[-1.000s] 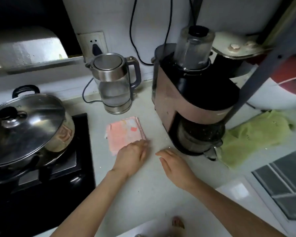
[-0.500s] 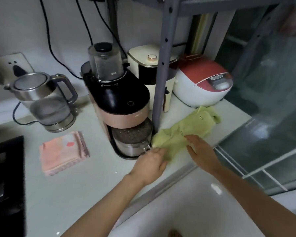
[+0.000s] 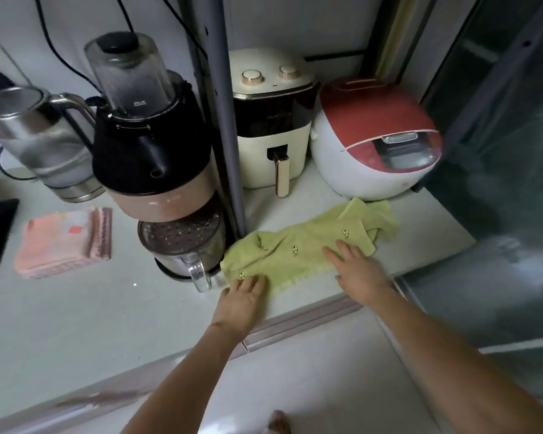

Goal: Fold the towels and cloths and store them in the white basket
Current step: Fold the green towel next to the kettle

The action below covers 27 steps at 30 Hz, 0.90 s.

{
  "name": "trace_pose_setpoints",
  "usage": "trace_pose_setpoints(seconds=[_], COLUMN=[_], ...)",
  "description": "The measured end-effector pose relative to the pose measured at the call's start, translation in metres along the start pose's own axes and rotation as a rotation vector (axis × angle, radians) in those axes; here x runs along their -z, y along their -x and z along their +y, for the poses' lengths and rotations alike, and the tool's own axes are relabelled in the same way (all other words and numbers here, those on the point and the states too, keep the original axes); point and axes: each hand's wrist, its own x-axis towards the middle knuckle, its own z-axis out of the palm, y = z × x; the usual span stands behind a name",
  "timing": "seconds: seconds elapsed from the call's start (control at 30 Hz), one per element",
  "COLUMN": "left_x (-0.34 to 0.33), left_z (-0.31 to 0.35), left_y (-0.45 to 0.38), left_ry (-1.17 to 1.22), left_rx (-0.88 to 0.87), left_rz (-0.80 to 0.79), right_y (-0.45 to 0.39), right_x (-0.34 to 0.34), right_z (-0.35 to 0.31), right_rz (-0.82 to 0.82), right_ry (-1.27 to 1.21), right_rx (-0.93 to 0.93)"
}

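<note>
A crumpled green cloth (image 3: 298, 252) with small printed figures lies on the white counter (image 3: 107, 314), in front of the air fryer and rice cooker. My left hand (image 3: 242, 303) touches its near left corner with fingers fairly straight. My right hand (image 3: 356, 269) lies flat on the cloth's right part, fingers spread. A folded pink cloth (image 3: 65, 241) rests on the counter to the left, apart from both hands. No white basket is in view.
A blender (image 3: 151, 145) with a jug under it stands just left of the green cloth. Behind are a kettle (image 3: 35, 139), a grey rack post (image 3: 224, 120), a cream air fryer (image 3: 273, 130) and a red-and-white rice cooker (image 3: 376, 139). The counter's edge runs just below my hands.
My view swung right from the pink cloth to the green one. Both hands left the pink cloth and came down on the green cloth, which now lies more spread out.
</note>
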Motion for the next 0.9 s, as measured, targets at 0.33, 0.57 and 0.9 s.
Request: trace_pose_setpoints(seconds=[0.33,0.57,0.9], left_x=[-0.007,0.012,0.035], left_z=[0.004,-0.04,-0.167], left_y=[0.024,0.102,0.207], left_ry=[0.148,0.735,0.874], left_rx=[0.009,-0.112,0.263], left_rz=[0.129,0.261,0.58], right_y=[0.015,0.052,0.1], right_x=[-0.012,0.029,0.121], right_z=[-0.037,-0.086,-0.231], right_rz=[0.416,0.358,0.013], right_ry=[-0.14,-0.849,-1.159], right_rx=[0.155,0.122,0.122])
